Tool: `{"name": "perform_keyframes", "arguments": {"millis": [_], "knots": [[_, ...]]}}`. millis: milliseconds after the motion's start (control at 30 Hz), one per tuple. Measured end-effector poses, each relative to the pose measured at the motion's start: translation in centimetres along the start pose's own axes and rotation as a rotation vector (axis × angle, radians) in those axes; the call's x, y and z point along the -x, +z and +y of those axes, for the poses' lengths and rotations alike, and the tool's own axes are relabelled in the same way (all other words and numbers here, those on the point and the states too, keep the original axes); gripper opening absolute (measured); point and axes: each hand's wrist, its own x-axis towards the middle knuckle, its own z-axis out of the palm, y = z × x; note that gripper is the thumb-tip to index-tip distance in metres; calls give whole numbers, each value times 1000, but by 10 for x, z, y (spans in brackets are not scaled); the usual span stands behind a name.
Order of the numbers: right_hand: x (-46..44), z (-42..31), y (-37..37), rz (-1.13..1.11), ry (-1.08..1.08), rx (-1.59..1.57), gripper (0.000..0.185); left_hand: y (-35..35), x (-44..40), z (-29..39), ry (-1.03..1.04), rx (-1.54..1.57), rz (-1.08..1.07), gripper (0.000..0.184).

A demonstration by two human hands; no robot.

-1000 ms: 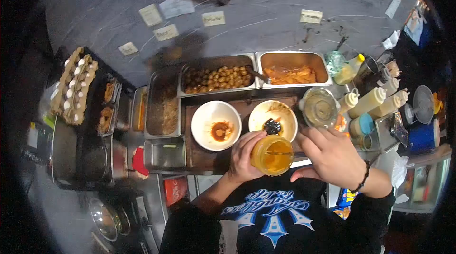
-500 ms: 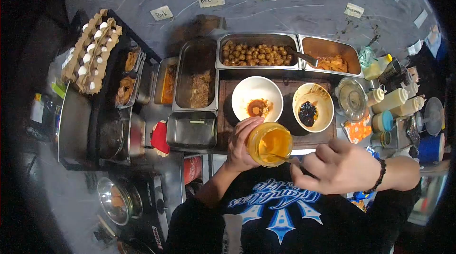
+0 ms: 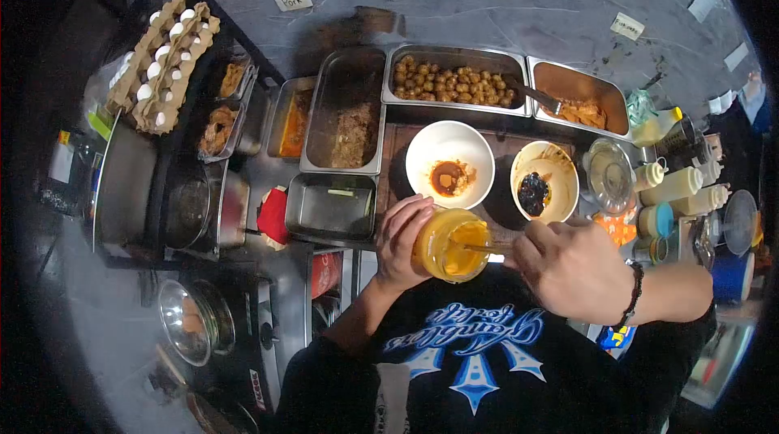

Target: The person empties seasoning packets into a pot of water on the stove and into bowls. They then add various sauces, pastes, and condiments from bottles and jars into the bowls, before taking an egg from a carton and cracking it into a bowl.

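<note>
My left hand point(image 3: 399, 246) is wrapped around a glass jar point(image 3: 434, 249) of thick yellow paste, its mouth tipped toward the right. Between the fingers of my right hand point(image 3: 568, 270) is the handle of a thin metal spoon point(image 3: 487, 248); its far end is inside the jar. Just beyond the jar stands a white bowl point(image 3: 422, 142) with brown sauce and a light, minced-looking bit in it. To its right, a second white bowl point(image 3: 564, 203) holds a dark glossy sauce, with brownish smears up its wall.
Steel pans of small potatoes point(image 3: 454, 81), orange-brown food point(image 3: 584, 113) and minced meat point(image 3: 354, 135) line the back. Squeeze bottles point(image 3: 677, 185) and a clear-lidded container point(image 3: 610, 174) crowd the right. Eggs in a carton point(image 3: 162, 61) sit at upper left; a glass bowl point(image 3: 185, 322) is at lower left.
The jar has tipped further to the right in my left hand. My right hand has turned a little, and the spoon lies more level in the jar. The whole view has shifted slightly.
</note>
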Motion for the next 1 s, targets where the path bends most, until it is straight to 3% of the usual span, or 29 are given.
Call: {"name": "perform_keyframes", "arguments": {"millis": [67, 133, 233, 400, 500, 667, 800, 867, 1000], "knots": [[-1, 0, -2, 9, 65, 45, 15, -1, 0, -2, -12, -33, 6, 69], [-3, 1, -13, 175, -145, 181, 18, -3, -1, -2, -32, -27, -4, 69], [-3, 3, -2, 269, -215, 353, 26, -6, -3, 1, -53, -30, -21, 69], [-4, 2, 18, 203, -258, 267, 30, -8, -3, -2, -19, -79, -51, 64], [-5, 8, 26, 41, 73, -319, 26, -5, 2, -10, 33, -150, -43, 60], [6, 2, 64, 123, 511, -906, 8, -5, 6, -17, 22, -286, 12, 56], [13, 1, 88, 147, 612, -1150, 14, -6, 10, -24, 18, -313, 20, 56], [16, 4, 97, 71, 811, -1571, 20, -6, 10, -27, 38, -336, 12, 56], [24, 7, 111, 69, 870, -1750, 21, -4, 14, -35, 43, -392, 5, 55]]}}
